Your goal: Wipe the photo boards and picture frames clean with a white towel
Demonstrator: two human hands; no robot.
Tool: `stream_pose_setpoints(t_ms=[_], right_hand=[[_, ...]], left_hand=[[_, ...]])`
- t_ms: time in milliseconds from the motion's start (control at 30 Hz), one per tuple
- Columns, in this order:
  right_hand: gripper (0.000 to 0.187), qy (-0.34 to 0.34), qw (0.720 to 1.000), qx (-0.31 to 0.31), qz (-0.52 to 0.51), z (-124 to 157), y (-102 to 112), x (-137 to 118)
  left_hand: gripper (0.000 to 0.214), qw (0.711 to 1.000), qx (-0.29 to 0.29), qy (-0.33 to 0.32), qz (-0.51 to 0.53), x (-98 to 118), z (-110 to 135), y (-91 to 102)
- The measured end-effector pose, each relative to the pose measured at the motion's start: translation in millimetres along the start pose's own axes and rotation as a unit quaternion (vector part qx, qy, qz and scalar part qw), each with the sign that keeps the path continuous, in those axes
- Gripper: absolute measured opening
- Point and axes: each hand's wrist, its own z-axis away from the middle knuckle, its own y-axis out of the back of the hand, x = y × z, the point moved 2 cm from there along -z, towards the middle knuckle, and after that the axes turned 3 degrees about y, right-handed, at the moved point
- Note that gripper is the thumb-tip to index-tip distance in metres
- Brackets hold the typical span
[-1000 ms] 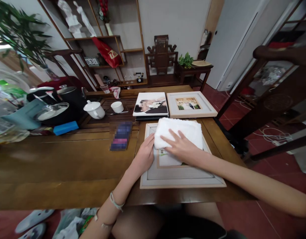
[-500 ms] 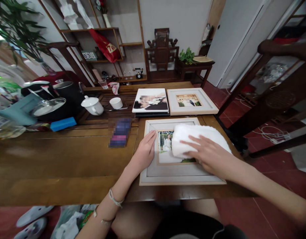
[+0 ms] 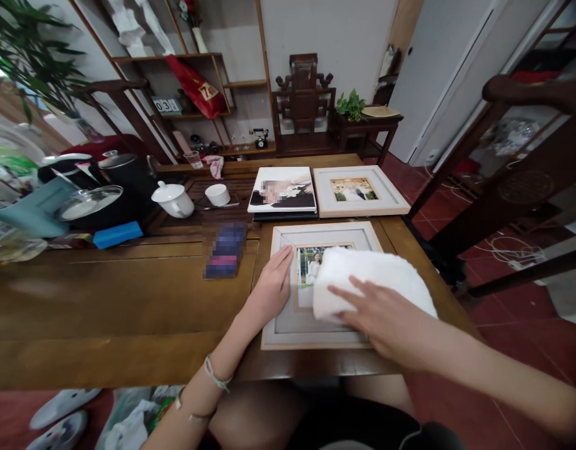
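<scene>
A light-coloured picture frame (image 3: 325,337) lies flat on the wooden table, holding a photo (image 3: 307,265) of a person in white outdoors. My left hand (image 3: 272,284) grips its left border, fingers close together and stretched along it. Over the frame's right half, a folded white towel (image 3: 382,275) covers much of the photo and the right border. My right hand (image 3: 370,309) presses on this towel from above, its fingers partly spread and slightly blurred. The towel's underside is hidden.
Behind the frame lie a photo book (image 3: 283,194) and another framed picture (image 3: 363,190). A blurred-out dark item (image 3: 225,250) is to the left. Farther left are a white lidded cup (image 3: 173,199), a small white bowl (image 3: 217,195) and a blue block (image 3: 118,235).
My right hand has slid the towel toward me and slightly left, covering the photo's lower right and baring its top edge. My left hand and the frame stay put.
</scene>
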Motion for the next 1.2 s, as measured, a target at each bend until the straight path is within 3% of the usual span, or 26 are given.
stream_pose_setpoints(t_ms=[133, 300, 467, 567, 733, 967, 1067, 1200], right_hand=[[0.051, 0.045, 0.997, 0.040, -0.040, 7, 10, -45], [0.025, 0.053, 0.988, 0.147, -0.003, -27, 8, -85], [0.030, 0.014, 0.965, 0.258, 0.049, -47, -7, -111], [0.028, 0.010, 0.968, 0.243, 0.056, -40, -9, -106], [0.020, -0.036, 0.984, 0.172, 0.039, -2, 2, -69], [0.039, -0.094, 0.978, 0.183, 0.021, 58, 10, -19], [0.034, -0.075, 0.983, 0.167, 0.015, 54, 9, -20], [0.025, 0.001, 0.987, 0.157, -0.022, 28, -3, -38]], left_hand=[[0.045, 1.000, 0.001, 0.000, -0.003, 0, 0, -0.9], [0.044, 1.000, 0.008, -0.002, 0.015, -13, -2, -6.0], [0.042, 0.999, 0.011, -0.019, 0.038, -22, -2, -7.9], [0.043, 0.999, 0.001, -0.004, 0.032, -15, -1, -4.5], [0.044, 0.999, -0.009, 0.022, 0.027, -2, 0, 0.4], [0.044, 0.999, 0.002, 0.013, 0.031, -3, 0, -0.8], [0.044, 0.999, 0.008, 0.012, 0.030, -3, 0, -1.0], [0.044, 0.999, 0.005, 0.016, 0.032, -3, 0, -0.4]])
